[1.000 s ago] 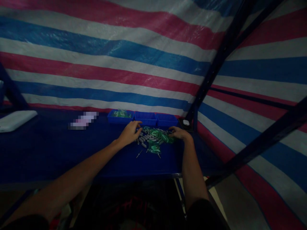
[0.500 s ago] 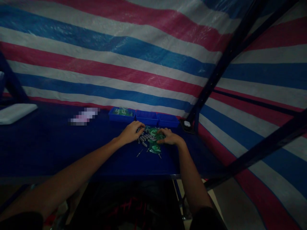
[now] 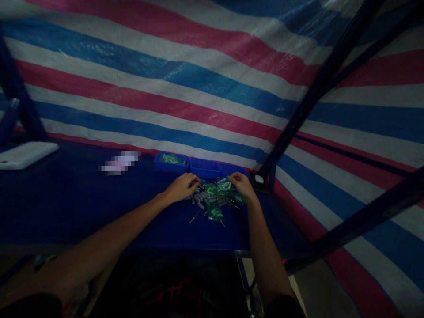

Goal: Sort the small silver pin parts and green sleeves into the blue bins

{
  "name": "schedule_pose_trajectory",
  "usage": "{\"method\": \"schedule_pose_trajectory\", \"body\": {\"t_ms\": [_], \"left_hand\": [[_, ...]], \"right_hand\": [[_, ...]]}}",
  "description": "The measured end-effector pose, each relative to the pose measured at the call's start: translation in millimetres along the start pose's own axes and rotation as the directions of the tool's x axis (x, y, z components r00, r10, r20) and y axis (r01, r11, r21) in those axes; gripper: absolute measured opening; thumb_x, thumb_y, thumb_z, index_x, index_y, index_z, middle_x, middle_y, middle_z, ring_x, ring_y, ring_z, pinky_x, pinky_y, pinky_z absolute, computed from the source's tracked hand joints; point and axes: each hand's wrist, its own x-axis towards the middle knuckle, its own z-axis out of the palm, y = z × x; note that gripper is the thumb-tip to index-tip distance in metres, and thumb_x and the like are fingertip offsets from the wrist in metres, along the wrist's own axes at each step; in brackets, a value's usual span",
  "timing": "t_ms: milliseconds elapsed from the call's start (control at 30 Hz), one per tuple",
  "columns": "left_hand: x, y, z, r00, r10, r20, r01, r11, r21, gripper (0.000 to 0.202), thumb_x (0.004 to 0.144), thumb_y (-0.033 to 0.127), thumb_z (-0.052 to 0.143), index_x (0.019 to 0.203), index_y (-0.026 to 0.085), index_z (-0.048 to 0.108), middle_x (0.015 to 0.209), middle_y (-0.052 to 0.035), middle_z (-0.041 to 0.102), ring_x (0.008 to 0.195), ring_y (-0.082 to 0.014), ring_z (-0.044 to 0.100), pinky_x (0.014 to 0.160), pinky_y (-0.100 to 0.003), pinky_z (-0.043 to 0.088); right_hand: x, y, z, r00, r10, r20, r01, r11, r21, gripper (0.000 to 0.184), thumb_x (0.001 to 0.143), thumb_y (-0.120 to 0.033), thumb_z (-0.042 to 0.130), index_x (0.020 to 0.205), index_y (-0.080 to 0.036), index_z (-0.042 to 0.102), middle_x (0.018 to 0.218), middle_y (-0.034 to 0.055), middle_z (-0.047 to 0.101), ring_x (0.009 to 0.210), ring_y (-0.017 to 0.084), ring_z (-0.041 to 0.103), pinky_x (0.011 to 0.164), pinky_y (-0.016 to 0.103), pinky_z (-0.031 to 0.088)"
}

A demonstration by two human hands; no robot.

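My right hand pinches the edge of a small clear plastic packet with green contents, lifted over the pile. My left hand is at the pile's left side, thumb and fingers drawn together; whatever they hold, if anything, is hidden. Between the hands lie several grey cylindrical pieces and thin metal pins. Another green packet lies at the front of the pile, with a loose pin to its left.
Behind the pile stand three blue bins: the left bin holds green packets, beside a middle bin and a right bin. A white case and a blurred-out item lie leftward on the blue table. A metal post rises at right.
My right hand has closed on a green packet and raised it from the pile, uncovering pins at the right. My left hand's fingers have drawn closer together. The view has shifted slightly.
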Motion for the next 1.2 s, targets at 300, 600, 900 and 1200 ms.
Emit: {"method": "schedule_pose_trajectory", "body": {"t_ms": [300,600,900,1200], "left_hand": [[-1,-42,-8.5,0.980,-0.165,0.115,0.155,0.984,0.092,0.026,0.080,0.031,0.042,0.088,0.016,0.062,0.084,-0.0064,0.063,0.079,-0.0182,0.058,0.071,-0.028,0.043],[-2,-39,1.0,0.971,-0.176,0.162,0.152,0.977,0.148,0.027,0.079,0.033,0.045,0.094,0.019,0.061,0.090,-0.0063,0.062,0.088,-0.0194,0.056,0.080,-0.031,0.041],[-2,-43,-7.5,0.954,-0.215,0.207,0.176,0.966,0.192,0.031,0.079,0.041,0.044,0.097,0.022,0.060,0.095,-0.0054,0.061,0.091,-0.0196,0.056,0.079,-0.030,0.042],[-4,-56,-22.0,0.931,-0.303,0.205,0.242,0.931,0.274,0.033,0.082,0.032,0.035,0.098,0.020,0.061,0.099,-0.0069,0.063,0.092,-0.0198,0.058,0.081,-0.029,0.042]], "right_hand": [[41,-4,3,0.968,0.164,0.188,-0.109,0.957,-0.270,0.019,0.061,-0.027,0.063,0.077,-0.017,0.058,0.063,-0.0030,0.056,0.058,0.011,0.050,0.058,0.023,0.037],[9,-14,62,0.863,-0.157,0.480,0.439,0.704,-0.558,0.029,0.073,-0.029,0.062,0.099,-0.016,0.059,0.097,0.0068,0.060,0.092,0.018,0.052,0.079,0.028,0.039],[-5,-18,78,0.860,-0.327,0.391,0.506,0.645,-0.573,0.007,0.079,-0.025,0.055,0.080,-0.018,0.057,0.082,0.0033,0.056,0.085,0.017,0.047,0.076,0.029,0.036],[-35,-43,107,0.635,-0.361,0.683,0.734,0.556,-0.389,0.024,0.075,-0.035,0.061,0.092,-0.018,0.058,0.090,0.0048,0.055,0.090,0.019,0.044,0.078,0.031,0.032]]}}
